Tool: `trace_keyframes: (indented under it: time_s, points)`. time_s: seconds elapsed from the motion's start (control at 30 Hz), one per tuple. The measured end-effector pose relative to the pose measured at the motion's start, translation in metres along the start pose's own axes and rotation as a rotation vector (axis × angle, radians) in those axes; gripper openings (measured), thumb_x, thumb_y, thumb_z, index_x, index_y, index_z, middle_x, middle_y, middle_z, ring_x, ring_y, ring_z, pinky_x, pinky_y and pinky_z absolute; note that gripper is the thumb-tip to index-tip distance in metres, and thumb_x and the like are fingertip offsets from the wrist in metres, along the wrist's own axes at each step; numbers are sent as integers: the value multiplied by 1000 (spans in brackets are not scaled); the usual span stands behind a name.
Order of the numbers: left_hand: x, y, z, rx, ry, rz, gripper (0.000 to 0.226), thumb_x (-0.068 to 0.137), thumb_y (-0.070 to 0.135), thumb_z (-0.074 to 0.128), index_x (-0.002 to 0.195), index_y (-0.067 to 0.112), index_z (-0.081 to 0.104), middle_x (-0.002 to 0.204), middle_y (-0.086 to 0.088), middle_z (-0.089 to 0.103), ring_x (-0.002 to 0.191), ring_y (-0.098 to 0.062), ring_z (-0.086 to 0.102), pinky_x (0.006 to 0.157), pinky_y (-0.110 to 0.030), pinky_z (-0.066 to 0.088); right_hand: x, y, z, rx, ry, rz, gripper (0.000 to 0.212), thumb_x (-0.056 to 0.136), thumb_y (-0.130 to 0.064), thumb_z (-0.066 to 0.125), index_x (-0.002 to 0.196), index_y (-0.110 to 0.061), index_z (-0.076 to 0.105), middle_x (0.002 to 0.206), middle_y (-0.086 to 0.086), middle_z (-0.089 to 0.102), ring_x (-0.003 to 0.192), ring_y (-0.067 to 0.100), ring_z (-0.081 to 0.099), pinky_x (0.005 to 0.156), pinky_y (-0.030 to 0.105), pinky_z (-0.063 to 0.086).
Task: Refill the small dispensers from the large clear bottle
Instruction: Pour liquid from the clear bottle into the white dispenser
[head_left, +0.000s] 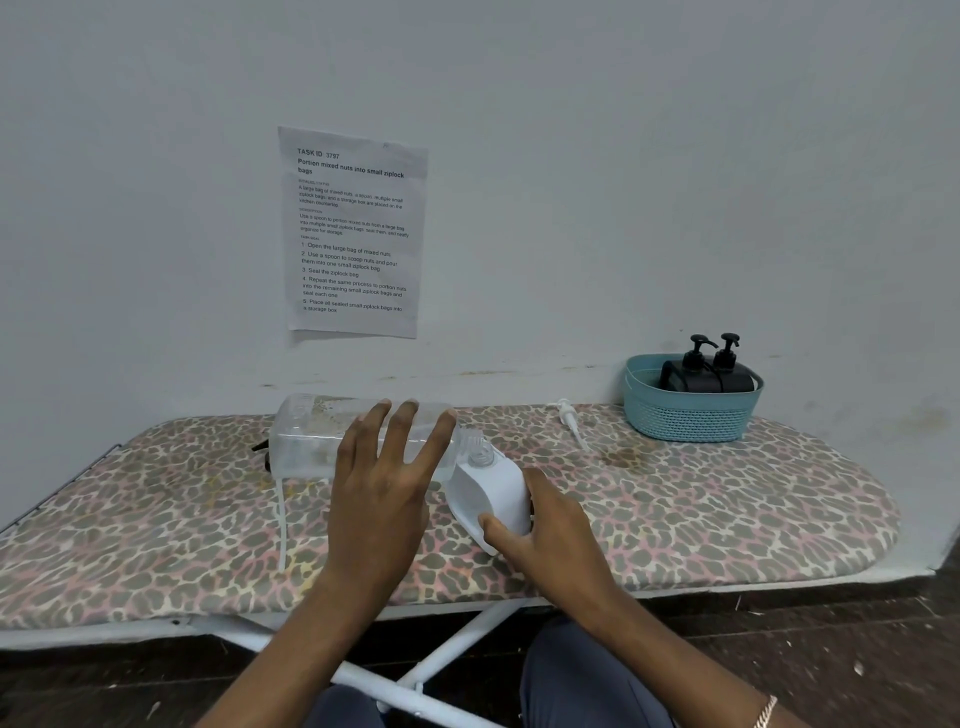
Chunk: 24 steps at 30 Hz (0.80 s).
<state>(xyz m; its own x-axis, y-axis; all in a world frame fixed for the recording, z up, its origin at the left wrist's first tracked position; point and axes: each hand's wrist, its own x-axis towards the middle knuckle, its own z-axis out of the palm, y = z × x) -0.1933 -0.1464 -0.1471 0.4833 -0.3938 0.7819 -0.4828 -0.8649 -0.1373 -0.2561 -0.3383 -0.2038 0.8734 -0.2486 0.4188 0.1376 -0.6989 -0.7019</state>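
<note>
Fingers of the right hand (556, 525) are curling round the white dispenser (488, 493), the thumb pressing its near face, and are holding it tilted: its long axis is running from the palm up and away to the left, its open neck pointing toward the other hand's fingertips. The left hand (384, 483) is laying its fingers, straight and spread, flat against the near side of the clear bottle (317, 441); the thumb is hidden. The bottle is lying just beyond those fingers with its long axis across them, left to right, its neck pointing right and meeting the dispenser's mouth just right of the outermost fingertip. So the pour seems to be turning on keeping the two necks lined up. Whether the bottle is resting on the ironing board (727, 519) I cannot tell. Farther right of the fingers a white pump (570, 420) is lying loose, and beyond it two black dispensers (706, 371) are standing in a basket (691, 415).
</note>
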Motion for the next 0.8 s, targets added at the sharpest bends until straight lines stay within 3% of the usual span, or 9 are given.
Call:
trace_keyframes:
  time_s: [0.4, 0.8]
  points:
    - [1, 0, 1, 7, 12, 5, 91, 66, -18, 68, 148, 20, 59, 143, -19, 56, 136, -44, 47, 113, -56, 35, 1, 1, 0, 15, -17, 16, 57, 84, -65, 63, 130, -33, 54, 111, -16, 65, 95, 5, 64, 75, 38, 59]
    - [1, 0, 0, 19, 6, 9, 88, 67, -17, 67, 147, 19, 59, 143, -19, 56, 135, -45, 47, 112, -55, 34, 2, -1, -3, 28, -28, 16, 59, 84, -64, 65, 132, -32, 55, 114, -16, 66, 98, 4, 65, 76, 37, 59]
